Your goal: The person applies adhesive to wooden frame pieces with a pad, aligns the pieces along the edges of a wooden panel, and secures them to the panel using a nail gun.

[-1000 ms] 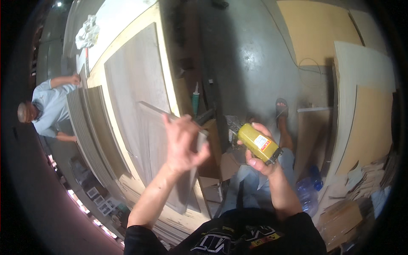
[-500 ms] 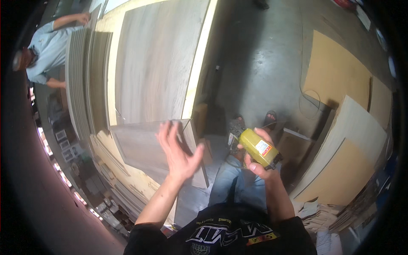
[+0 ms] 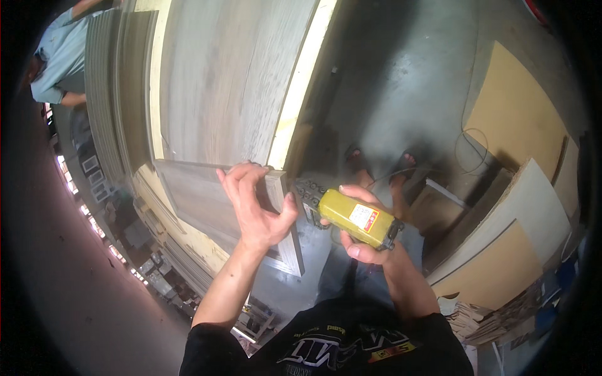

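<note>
My right hand (image 3: 364,235) grips a yellow hand-held tool (image 3: 354,216) with a dark head pointing left toward the edge of a grey wood-grain panel (image 3: 200,200). My left hand (image 3: 254,203) rests on that panel near its right corner, fingers spread, thumb close to the edge. The panel lies on a larger grey wood-grain board (image 3: 232,75) with a pale raw edge. The tool's head sits just right of the panel's corner; whether it touches is unclear.
Another person in a light blue shirt (image 3: 56,59) stands at the far left by stacked boards. Tan and white sheets (image 3: 520,188) lean at the right on a grey concrete floor (image 3: 401,81). My feet (image 3: 376,163) show below, with a cable nearby.
The view has shifted and the boards now fill the upper left. My left hand came down from mid-air onto the small panel. The tool moved left, toward the panel's corner.
</note>
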`<state>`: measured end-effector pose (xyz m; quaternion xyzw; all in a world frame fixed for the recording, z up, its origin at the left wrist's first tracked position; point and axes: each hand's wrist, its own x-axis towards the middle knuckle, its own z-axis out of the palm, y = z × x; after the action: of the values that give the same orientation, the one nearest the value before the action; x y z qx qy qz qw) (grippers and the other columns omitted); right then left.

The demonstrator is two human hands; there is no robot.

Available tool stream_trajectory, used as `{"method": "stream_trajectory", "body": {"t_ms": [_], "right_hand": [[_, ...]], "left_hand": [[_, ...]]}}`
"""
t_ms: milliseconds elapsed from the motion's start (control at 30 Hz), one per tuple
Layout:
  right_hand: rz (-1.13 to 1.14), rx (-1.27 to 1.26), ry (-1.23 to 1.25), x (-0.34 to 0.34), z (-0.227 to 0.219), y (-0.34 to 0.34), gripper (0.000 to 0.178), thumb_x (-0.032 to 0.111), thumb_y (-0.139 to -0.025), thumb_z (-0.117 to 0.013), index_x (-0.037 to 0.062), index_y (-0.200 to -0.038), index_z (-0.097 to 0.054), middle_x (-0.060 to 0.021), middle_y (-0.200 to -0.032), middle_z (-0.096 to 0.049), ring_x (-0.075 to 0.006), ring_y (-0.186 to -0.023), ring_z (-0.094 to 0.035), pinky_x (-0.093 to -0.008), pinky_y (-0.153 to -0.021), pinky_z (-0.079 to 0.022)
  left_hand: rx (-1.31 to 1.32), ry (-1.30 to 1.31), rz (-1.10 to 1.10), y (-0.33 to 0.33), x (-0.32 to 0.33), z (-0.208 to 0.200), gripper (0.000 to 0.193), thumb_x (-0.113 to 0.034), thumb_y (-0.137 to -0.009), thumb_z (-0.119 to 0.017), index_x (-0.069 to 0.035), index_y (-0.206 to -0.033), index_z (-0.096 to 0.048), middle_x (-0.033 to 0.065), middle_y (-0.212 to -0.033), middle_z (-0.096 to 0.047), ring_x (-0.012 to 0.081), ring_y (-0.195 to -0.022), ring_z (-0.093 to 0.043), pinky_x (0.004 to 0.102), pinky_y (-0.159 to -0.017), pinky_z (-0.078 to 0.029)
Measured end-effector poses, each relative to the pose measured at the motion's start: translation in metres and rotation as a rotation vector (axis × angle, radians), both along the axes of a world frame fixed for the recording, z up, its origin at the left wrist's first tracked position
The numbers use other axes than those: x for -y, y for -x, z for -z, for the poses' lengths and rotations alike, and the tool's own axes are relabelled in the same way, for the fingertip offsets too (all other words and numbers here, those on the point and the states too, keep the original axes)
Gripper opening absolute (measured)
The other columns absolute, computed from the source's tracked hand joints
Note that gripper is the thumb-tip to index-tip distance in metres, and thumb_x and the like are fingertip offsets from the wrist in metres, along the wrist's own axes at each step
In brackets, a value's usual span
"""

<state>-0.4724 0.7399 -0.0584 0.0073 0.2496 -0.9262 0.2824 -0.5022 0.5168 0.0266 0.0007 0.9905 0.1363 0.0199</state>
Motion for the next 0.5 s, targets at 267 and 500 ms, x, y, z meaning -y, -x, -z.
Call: {"method": "stream_trajectory", "body": {"t_ms": [267, 500], "right_hand": [[-0.019, 0.013, 0.031, 0.006, 0.006, 0.000, 0.085, 0.010, -0.075, -0.072, -0.0045, -0.151, -0.038, -0.0158, -0.126, -0.067, -0.0117, -0.085, -0.065, -0.0253, -0.077, -0.052], [-0.010, -0.066, 0.047, 0.004, 0.009, 0.008, 0.083, 0.009, -0.075, -0.072, -0.0055, -0.150, -0.038, -0.0203, -0.131, -0.063, -0.0247, -0.116, -0.066, -0.0334, -0.101, -0.052]], "left_hand": [[-0.066, 0.008, 0.055, 0.003, 0.001, 0.002, 0.059, -0.031, -0.070, -0.075, -0.003, -0.119, -0.056, 0.0182, -0.117, -0.054, 0.0405, -0.123, -0.052, 0.0646, -0.119, -0.017], [-0.068, 0.009, 0.066, 0.002, 0.004, 0.005, 0.059, -0.031, -0.070, -0.074, -0.002, -0.118, -0.056, 0.0185, -0.116, -0.054, 0.0404, -0.122, -0.052, 0.0643, -0.118, -0.017]]}}
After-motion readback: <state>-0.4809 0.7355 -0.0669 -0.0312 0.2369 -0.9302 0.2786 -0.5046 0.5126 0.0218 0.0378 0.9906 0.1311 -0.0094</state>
